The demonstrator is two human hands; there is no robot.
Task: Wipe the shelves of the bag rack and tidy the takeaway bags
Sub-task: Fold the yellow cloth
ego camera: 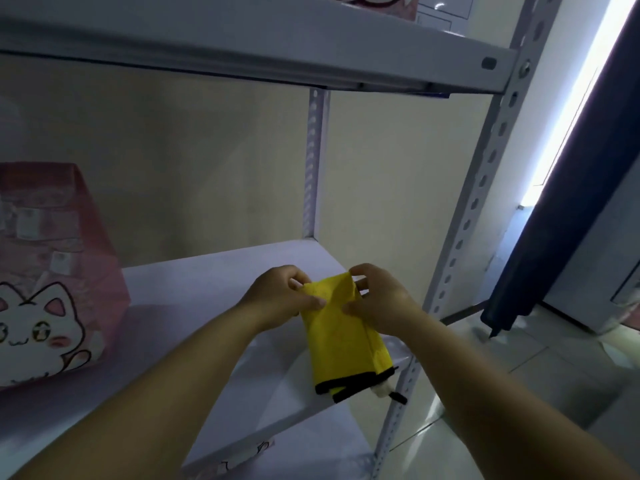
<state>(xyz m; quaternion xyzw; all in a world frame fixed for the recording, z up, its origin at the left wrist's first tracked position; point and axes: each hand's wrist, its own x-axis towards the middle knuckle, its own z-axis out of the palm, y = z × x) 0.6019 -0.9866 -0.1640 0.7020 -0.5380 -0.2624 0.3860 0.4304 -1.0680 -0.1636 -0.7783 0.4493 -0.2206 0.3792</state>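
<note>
— From the head camera, where is the cloth?

— In both your hands. Your left hand (280, 296) pinches the top left corner of the folded yellow cloth (341, 334), thumb laid across its face and fingers curled behind. Your right hand (377, 299) grips the top right edge in the same way.

— And how does it hang?

— Lengthwise, down towards you, over the right end of the middle shelf (221, 306). Its black-trimmed lower end reaches past the shelf's front edge, close to the front post (485, 188). A white tag and a black loop show at that lower corner. I cannot tell whether the cloth touches the shelf.

— The bags?

— A pink takeaway bag (52, 278) with a white cat on it stands upright at the left of the same shelf, well apart from your hands. Part of another cat-print bag (242, 459) shows on the shelf below.

— What else?

— The upper shelf (242, 39) runs overhead, and a dark curtain (571, 188) hangs to the right above the tiled floor (519, 393).
</note>
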